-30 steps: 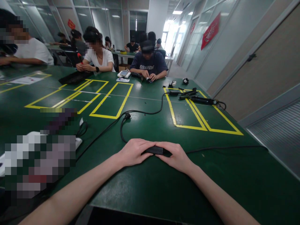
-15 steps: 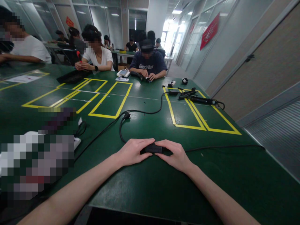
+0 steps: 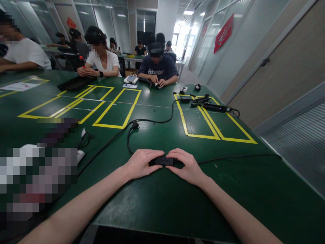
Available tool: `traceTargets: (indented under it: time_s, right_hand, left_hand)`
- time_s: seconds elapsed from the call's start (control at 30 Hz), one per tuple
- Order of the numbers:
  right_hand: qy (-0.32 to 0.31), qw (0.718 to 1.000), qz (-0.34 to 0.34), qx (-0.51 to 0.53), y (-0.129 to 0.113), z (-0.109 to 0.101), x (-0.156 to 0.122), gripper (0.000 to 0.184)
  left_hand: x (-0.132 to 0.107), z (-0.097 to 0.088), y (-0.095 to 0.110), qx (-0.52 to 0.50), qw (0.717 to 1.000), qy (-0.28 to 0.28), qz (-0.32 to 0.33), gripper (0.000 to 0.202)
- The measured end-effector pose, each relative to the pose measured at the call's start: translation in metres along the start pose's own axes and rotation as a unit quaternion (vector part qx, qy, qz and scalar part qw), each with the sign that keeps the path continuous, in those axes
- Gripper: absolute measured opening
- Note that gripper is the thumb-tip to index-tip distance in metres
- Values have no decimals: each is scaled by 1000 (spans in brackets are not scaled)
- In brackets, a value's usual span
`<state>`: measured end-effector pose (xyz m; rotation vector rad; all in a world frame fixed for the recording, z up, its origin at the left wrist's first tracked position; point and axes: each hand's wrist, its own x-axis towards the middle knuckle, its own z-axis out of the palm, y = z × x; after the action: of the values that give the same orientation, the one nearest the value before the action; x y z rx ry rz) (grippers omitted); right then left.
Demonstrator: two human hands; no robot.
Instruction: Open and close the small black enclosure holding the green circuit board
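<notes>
A small black power adapter (image 3: 164, 160) lies low over the green table near its front edge, with a cord at each end. The fingers and thumb of my left hand (image 3: 143, 164) close round its left end. On the other end, my right hand (image 3: 186, 166) grips it in the same way, fingertips close to those of the left. From the left side a short cord curls up to a black plug (image 3: 135, 125). The right-hand cord (image 3: 236, 156) runs across the table to its right edge. My palms hide parts of the adapter's ends.
Yellow tape rectangles (image 3: 123, 127) mark the green table (image 3: 142, 210). Black corded tools (image 3: 213, 107) lie at the right, and a long black cord (image 3: 109, 142) crosses the middle. Blurred-out items (image 3: 50, 169) sit at the left. Across the table, a person in a dark shirt (image 3: 158, 67) handles small parts.
The view has shifted slightly. Both hands keep their hold on the adapter, and a slightly wider gap shows between the index fingertips.
</notes>
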<state>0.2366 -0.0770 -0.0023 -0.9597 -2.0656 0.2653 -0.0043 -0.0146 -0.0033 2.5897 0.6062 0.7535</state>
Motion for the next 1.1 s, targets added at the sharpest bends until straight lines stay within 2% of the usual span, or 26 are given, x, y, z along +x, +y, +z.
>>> traceTargets:
  time_s: [0.17,0.33,0.43,0.53,0.6,0.67,0.73,0.87,1.03,1.1]
  right_hand:
    - [-11,999,30,19,-2,0,0,23]
    - [-89,980,149,98,-7,-8,5,29]
    - [-135,943,226,206,-11,-16,9,29]
    - [-170,884,279,335,-13,-22,11,41]
    - [-182,851,310,383,-13,-23,11,47]
    - [-182,835,332,399,-12,-24,12,50]
    - [-172,837,342,390,-12,-28,14,51]
    - [-131,867,344,337,-11,-45,17,51]
    - [-47,894,356,268,-5,-83,16,54]
    - [-14,900,367,236,-3,-101,16,55]
  left_hand:
    - [1,0,-2,21,999,16,21,31]
    - [4,-1,-1,27,992,80,96,26]
    - [5,-3,1,40,987,104,119,24]
    - [5,-4,3,48,985,110,124,24]
    - [5,-5,4,48,984,115,129,24]
    - [6,-5,5,47,983,120,131,25]
    - [7,-5,5,53,983,121,123,27]
    - [7,-11,5,84,984,127,92,44]
    - [5,-19,3,98,974,191,68,55]
    - [5,-19,3,93,974,196,63,56]
